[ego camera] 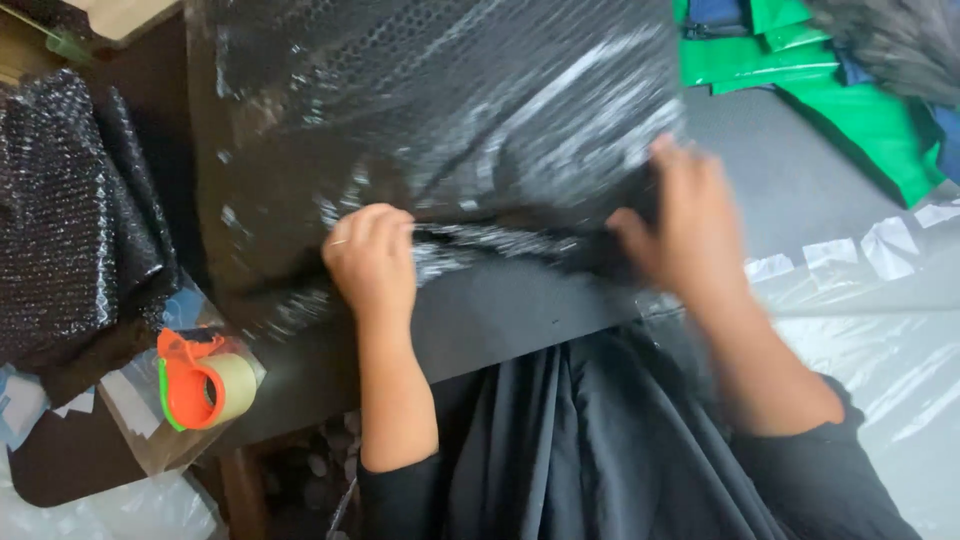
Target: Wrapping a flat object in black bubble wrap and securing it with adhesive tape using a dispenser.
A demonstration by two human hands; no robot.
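While both hands grasp the near edge of the black bubble wrap sheet (pixel 440 110) at frame centre, the left hand (pixel 372 262) pinches the fold and the right hand (pixel 690 225) — blurred — clutches its lower right corner. Folding evenly likely wants matched tension. A tape dispenser (pixel 200 380) sits lower left on the dark table (pixel 500 320); green bags (pixel 850 90) crowd the upper right.

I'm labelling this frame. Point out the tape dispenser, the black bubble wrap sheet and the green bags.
tape dispenser (pixel 192 380), head view, on its orange frame.
black bubble wrap sheet (pixel 440 110), head view, middle of the sheet.
green bags (pixel 870 120), head view, on the largest bag's flat face.
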